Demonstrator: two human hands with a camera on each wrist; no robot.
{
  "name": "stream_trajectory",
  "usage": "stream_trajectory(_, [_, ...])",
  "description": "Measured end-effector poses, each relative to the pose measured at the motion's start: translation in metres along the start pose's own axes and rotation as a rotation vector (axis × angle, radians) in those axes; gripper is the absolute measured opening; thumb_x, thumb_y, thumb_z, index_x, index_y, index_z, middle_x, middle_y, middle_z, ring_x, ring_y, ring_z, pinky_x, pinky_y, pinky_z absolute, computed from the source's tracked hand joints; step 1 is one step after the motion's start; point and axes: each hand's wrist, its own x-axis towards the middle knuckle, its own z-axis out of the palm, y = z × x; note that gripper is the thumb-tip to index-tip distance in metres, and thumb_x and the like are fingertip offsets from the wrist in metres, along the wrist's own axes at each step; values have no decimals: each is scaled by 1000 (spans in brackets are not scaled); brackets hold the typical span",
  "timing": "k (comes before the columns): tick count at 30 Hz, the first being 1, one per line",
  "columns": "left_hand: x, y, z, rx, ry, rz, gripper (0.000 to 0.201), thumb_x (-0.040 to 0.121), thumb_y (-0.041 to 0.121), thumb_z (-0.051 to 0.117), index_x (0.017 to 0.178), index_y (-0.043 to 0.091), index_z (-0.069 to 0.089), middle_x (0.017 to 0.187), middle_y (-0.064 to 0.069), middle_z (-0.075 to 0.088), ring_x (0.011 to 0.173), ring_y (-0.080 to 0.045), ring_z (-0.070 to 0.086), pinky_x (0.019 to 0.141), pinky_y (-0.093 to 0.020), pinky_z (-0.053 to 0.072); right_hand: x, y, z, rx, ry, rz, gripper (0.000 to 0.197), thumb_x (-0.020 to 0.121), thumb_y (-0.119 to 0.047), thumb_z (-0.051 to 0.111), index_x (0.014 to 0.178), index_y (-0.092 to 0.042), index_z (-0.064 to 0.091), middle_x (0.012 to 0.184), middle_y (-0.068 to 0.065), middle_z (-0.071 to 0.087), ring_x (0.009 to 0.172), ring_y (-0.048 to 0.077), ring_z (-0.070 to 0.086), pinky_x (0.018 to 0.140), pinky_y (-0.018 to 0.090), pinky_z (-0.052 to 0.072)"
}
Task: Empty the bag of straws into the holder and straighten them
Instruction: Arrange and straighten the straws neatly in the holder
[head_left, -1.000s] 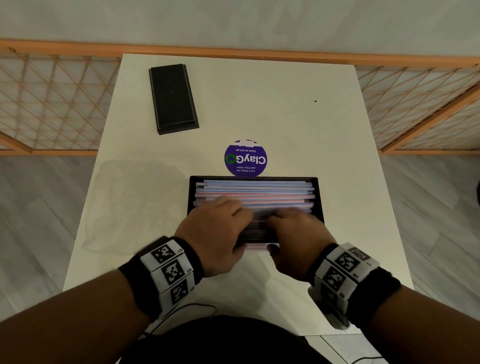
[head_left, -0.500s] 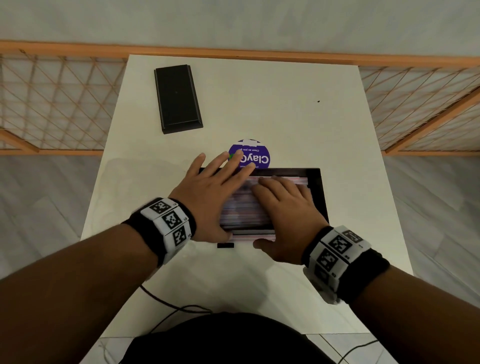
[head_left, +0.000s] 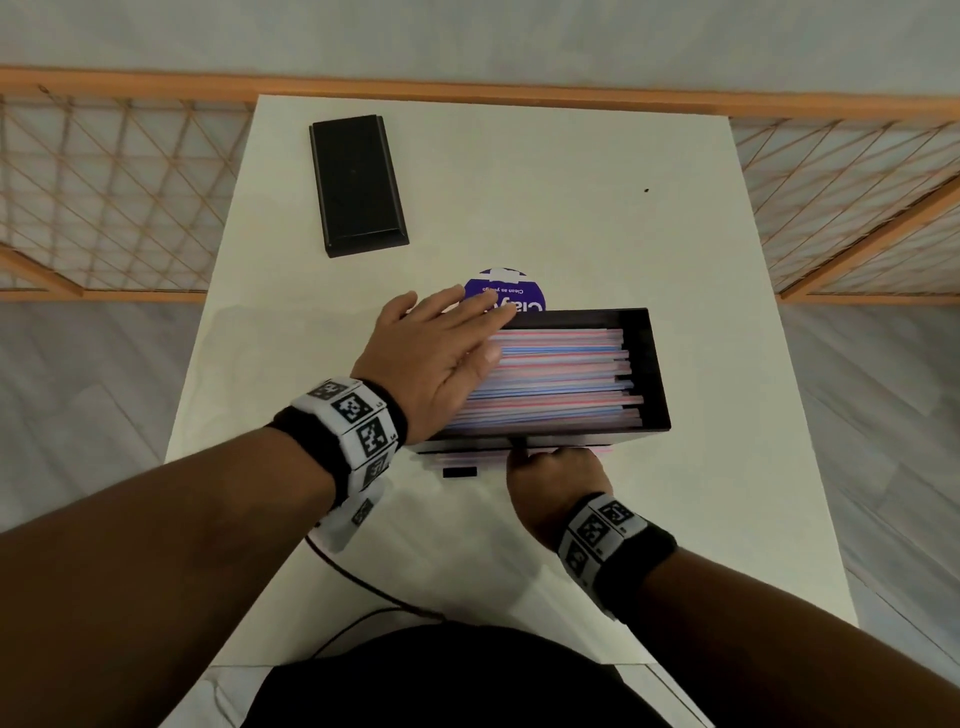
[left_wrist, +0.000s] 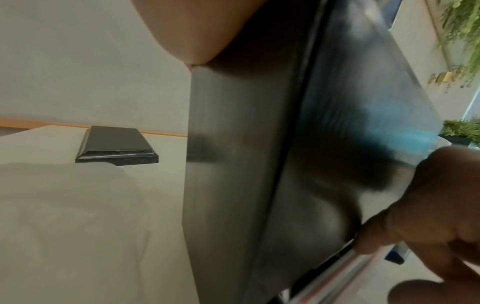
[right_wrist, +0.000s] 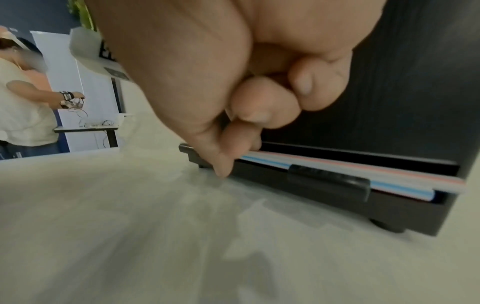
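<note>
Now only left hand (head_left: 434, 358) flat on straws (head_left: 561, 379), right fingers (right_wrist: 244, 131) off them, seemingly pinching holder (head_left: 655, 364) front.

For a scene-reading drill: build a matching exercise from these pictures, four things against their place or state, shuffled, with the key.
Things:
1. left hand
2. right hand
3. black lid
4. purple sticker

Places or states:
A. far left of the table, apart from the holder
B. flat on the straws' left ends
C. behind the holder, partly covered
D. curled at the holder's front slot

Pairs: 1-B, 2-D, 3-A, 4-C
</note>
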Motion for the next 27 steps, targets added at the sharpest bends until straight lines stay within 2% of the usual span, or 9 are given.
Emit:
stream_trajectory(2, [1,0,0,17,2,-2,66,98,59,9,155,38,35,162,11,34,152,-17,24,121,-46,13,3,-3,2,-77,53,67,31,68,-19,71,92,-1,76,59,7,69,53,28,68,51,33,53])
stream_trajectory(3, [1,0,1,26,-2,2,67,98,59,9,156,37,34,163,11,34,152,-17,24,121,-46,13,7,-2,9,-41,105,88,26,52,-17,79,72,0,75,44,4,60,37,26,59,39,31,48])
stream_trajectory(5, [1,0,0,26,-2,7,66,98,59,9,156,37,34,163,11,34,152,-17,25,120,-46,13,12,-1,22,40,152,67,19,41,-9,79,55,-1,69,37,5,53,28,27,51,32,30,42])
stream_trajectory(9, [0,1,0,22,22,14,65,99,57,12,155,35,37,160,10,39,148,-18,31,119,-47,17,16,4,26,11,215,46,4,51,-4,63,53,-4,66,43,11,56,33,30,53,38,35,47])
stream_trajectory(11, [0,1,0,31,23,23,64,99,57,13,154,34,37,160,9,40,148,-19,33,119,-47,18,18,6,30,14,202,38,8,56,-3,58,54,-4,66,46,12,57,35,30,54,41,37,49])
stream_trajectory(17, [-1,0,1,43,38,39,65,99,57,14,154,33,38,160,7,40,147,-19,34,118,-45,18,17,5,33,1,315,2,28,65,-3,39,51,-5,63,48,13,58,38,31,55,45,37,49])
stream_trajectory(21, [-2,-2,0,-114,70,39,66,99,57,16,152,28,44,160,6,40,150,-15,30,120,-42,13,-3,5,9,1,217,26,5,49,-2,62,49,-7,61,38,5,51,34,33,51,41,34,46])
stream_trajectory(23, [-2,-3,-5,-260,115,26,67,99,57,19,147,23,52,155,2,47,149,-15,32,123,-43,17,-17,4,-2,60,217,-14,20,46,1,72,51,-9,55,37,4,46,33,34,48,38,30,38])
stream_trajectory(27, [-1,-3,-24,-561,274,-51,65,98,55,26,130,16,67,140,-3,62,140,-9,42,119,-24,26,-47,8,-46,53,474,-57,32,50,-4,78,52,-13,48,39,3,43,28,24,37,45,23,19])
